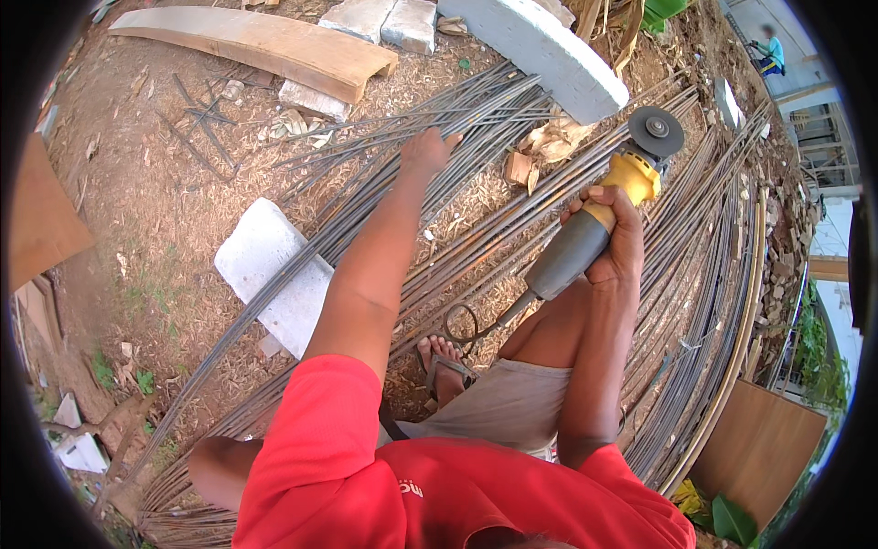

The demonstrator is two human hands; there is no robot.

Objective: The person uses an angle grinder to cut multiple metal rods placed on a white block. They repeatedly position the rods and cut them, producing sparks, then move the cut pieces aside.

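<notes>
My right hand [615, 240] grips an angle grinder [572, 252] with a grey body and a yellow head. Its dark cutting disc [655, 131] points away from me, above the rods at the right, and a cord trails from its near end. Out in front, my left hand [426, 152] is closed over a bundle of thin steel rods [366, 203], thumb to the right; the fingertips are hidden. The rods rest across a white block [274, 265] nearer me, and their far ends lie by a long pale concrete block [540, 55].
More long rods [704, 302] spread over the ground at right. A curved wooden board [247, 46] lies far left, near short rod pieces [206, 123]. My sandalled foot [446, 371] stands among the rods. A brown panel [757, 448] is at lower right. Another person [770, 50] sits far off.
</notes>
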